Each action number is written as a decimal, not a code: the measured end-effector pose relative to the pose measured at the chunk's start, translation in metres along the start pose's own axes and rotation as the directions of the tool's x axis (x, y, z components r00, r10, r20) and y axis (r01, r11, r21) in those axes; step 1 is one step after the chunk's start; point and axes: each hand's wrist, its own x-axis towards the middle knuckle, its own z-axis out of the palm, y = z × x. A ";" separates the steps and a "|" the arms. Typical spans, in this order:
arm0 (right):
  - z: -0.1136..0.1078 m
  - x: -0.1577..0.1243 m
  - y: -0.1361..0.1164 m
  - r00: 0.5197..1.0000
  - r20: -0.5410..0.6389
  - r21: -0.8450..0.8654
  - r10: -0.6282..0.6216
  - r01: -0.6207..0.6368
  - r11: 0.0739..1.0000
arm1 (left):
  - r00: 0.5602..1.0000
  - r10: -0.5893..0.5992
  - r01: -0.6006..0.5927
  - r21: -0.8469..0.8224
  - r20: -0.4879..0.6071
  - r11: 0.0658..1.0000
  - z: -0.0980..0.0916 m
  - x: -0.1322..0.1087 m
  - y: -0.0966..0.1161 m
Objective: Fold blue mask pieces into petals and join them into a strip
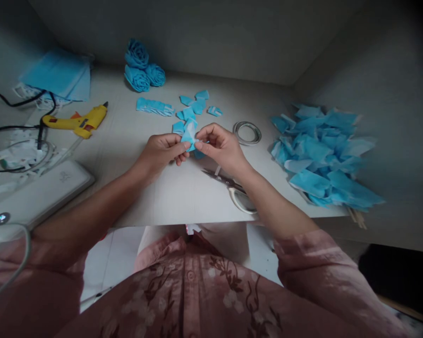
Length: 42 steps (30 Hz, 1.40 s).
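Note:
Over the middle of the white table, my left hand [164, 149] pinches a small blue fabric petal [188, 136] between thumb and fingers. From the other side, the thumb and fingers of my right hand [219, 143] close on the same petal's edge. Several loose blue petals [197, 105] lie just beyond my hands, and a small folded blue piece [215, 111] rests to their right. A row of overlapping blue strips [155, 107] lies to the left. Scissors [241, 199] with white handles sit partly under my right wrist, and a roll of tape [247, 133] lies beyond that hand.
Three blue fabric roses [137, 79] stand at the back. At left are a yellow glue gun [88, 122], a stack of blue face masks [56, 72], a white power bank [49, 192], cables and white scraps [19, 159]. A heap of blue fabric leaves [317, 150] fills the right side.

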 end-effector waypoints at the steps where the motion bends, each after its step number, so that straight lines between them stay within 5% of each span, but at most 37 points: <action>1: 0.000 0.000 0.002 1.000 0.006 0.004 0.001 -0.001 1.000 | 1.000 0.001 -0.001 0.007 0.002 1.000 0.000 0.000 -0.001; 16: -0.005 0.000 0.017 0.987 0.128 -0.132 -0.096 0.113 0.985 | 0.998 0.047 -0.049 0.032 0.046 0.998 0.002 -0.002 0.000; 29: 0.001 -0.001 0.008 0.998 0.046 -0.113 -0.034 0.039 0.993 | 0.987 0.055 -0.073 0.119 0.149 0.990 0.000 -0.004 -0.005; 37: -0.001 -0.007 -0.011 0.982 0.005 -0.327 -0.187 0.179 0.928 | 0.982 0.032 -0.045 0.063 0.186 0.997 -0.001 -0.004 -0.001; 42: -0.008 -0.008 -0.016 0.930 0.116 -0.469 -0.349 0.361 0.806 | 0.983 0.027 -0.026 -0.012 0.182 1.000 -0.001 -0.005 0.002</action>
